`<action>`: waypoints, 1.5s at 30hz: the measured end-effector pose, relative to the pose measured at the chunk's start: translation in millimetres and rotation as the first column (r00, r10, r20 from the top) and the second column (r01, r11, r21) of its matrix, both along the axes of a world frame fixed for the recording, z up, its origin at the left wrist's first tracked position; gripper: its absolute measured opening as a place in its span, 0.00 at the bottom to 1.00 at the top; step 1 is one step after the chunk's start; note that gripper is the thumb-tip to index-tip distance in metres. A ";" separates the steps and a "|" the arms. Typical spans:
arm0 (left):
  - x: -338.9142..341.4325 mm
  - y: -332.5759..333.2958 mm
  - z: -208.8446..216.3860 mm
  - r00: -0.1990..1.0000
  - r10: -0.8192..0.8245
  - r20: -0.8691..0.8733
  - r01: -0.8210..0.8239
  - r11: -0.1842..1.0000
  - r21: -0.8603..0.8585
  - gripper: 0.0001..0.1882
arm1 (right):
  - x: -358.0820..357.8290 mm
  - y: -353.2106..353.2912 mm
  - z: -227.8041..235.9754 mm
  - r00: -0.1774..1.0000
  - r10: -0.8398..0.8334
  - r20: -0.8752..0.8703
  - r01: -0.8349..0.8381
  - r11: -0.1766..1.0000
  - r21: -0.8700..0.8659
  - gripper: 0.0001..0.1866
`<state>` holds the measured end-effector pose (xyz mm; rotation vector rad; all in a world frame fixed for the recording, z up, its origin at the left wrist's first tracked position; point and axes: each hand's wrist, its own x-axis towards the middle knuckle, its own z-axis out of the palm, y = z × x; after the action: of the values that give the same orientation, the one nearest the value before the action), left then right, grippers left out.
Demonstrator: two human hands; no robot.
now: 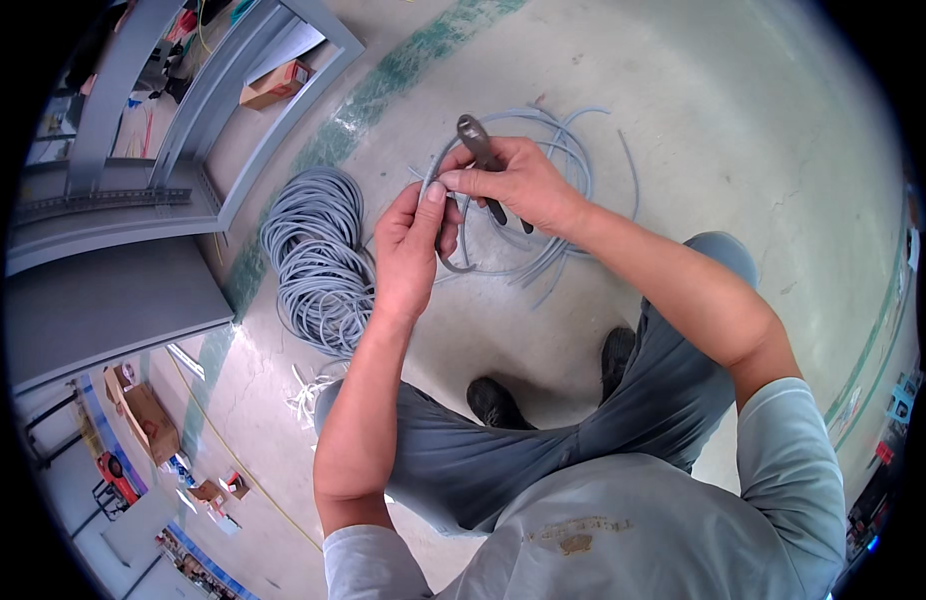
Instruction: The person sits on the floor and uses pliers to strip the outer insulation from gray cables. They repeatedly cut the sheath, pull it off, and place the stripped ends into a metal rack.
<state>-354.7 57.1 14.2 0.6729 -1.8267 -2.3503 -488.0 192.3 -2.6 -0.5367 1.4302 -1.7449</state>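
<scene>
Head view: the left hand (408, 250) pinches a grey cable (453, 262) steady while the right hand (518, 180) grips dark pliers (481, 160) against it, held above loose cable loops (573, 150) on the floor (743, 130), near a grey coil (318, 260).

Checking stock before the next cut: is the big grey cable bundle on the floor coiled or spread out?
Coiled: the grey cable bundle lies in tight stacked loops on the floor.
</scene>
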 end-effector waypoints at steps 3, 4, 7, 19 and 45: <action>1.0 -4.2 -1.5 0.999 0.046 0.024 -0.048 0.990 0.134 0.16 | -1.3 0.3 7.4 0.997 0.064 0.032 -0.065 0.997 0.038 0.20; -0.6 -3.2 1.2 0.996 0.085 0.001 -0.084 0.982 0.168 0.17 | 0.0 0.8 8.1 0.998 0.046 0.036 -0.047 0.998 0.031 0.22; -6.6 0.7 9.2 0.981 0.183 -0.066 -0.159 0.950 0.270 0.20 | 7.1 1.9 2.1 0.997 0.005 0.073 -0.007 1.000 0.026 0.28; -12.3 2.2 19.1 0.946 0.311 -0.088 -0.266 0.905 0.333 0.22 | 32.2 -7.4 0.4 0.979 0.145 0.142 -0.154 0.987 0.054 0.17; -1.9 17.5 0.1 0.987 -0.126 0.097 0.156 0.880 -0.449 0.22 | -54.2 21.4 22.7 0.874 -0.141 0.465 0.229 0.963 -0.139 0.21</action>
<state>-356.7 74.6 14.3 0.5719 -2.4112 -1.8665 -542.2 213.7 20.1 -0.0702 1.0150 -2.0107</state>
